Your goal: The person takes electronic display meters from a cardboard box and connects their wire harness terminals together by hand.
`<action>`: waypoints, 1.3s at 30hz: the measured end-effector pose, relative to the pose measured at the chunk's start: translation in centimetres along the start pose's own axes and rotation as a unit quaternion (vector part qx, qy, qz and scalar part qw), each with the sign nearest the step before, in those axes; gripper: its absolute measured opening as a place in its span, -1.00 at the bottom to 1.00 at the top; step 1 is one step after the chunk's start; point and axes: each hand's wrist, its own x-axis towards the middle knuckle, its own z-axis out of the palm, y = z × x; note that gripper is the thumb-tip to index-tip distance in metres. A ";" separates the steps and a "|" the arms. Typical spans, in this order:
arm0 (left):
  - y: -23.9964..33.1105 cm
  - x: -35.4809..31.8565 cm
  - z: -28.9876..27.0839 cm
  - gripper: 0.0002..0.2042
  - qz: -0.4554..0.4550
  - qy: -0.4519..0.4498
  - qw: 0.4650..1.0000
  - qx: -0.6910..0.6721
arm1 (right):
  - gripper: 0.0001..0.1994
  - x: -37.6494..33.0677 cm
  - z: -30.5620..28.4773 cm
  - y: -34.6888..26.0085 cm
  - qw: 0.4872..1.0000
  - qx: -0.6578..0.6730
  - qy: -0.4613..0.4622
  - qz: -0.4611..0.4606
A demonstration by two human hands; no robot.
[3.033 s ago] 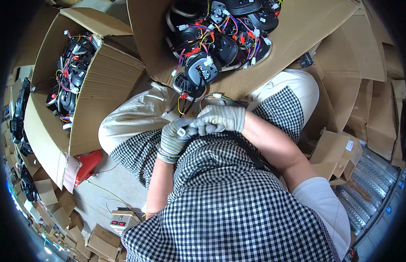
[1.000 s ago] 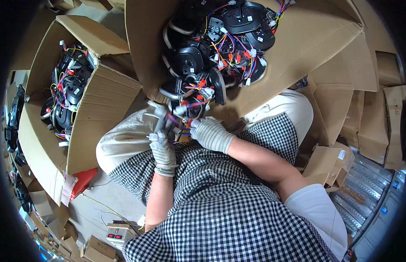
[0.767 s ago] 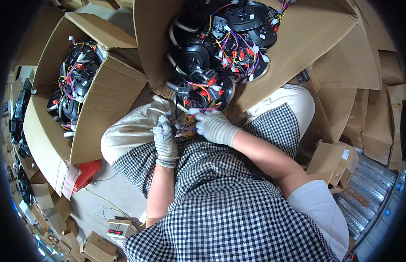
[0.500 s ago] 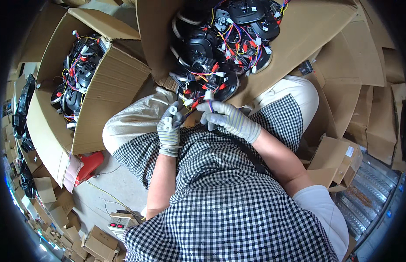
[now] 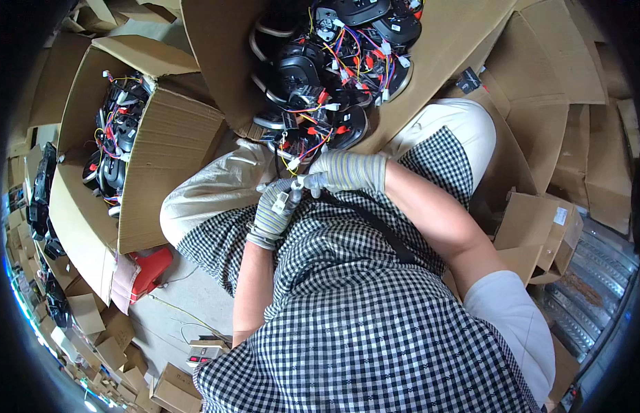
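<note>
both gloved hands meet over the lap: left hand fingers grip a white connector, right hand pinches its wire at 2 o'clock

Your gloved left hand closes around a small white connector, held upright over your lap. Your gloved right hand pinches its upper end, fingertips meeting the left ones. Thin wires in red, yellow and black run up from it to a black round part at the near edge of the cardboard box.
</note>
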 end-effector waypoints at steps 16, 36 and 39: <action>-1.7 -0.2 0.0 -0.81 0.133 -0.154 0.974 0.096 | -0.76 1.9 -0.2 1.0 0.942 -0.191 -0.265 -0.080; 0.2 -1.2 -1.8 -0.57 -0.007 -0.061 0.997 -0.045 | -0.44 6.5 -0.9 8.2 0.745 0.530 0.380 0.143; 1.6 0.2 -0.7 -0.59 -0.008 -0.133 0.990 0.051 | -0.71 6.4 -0.6 8.3 0.912 0.176 0.360 -0.090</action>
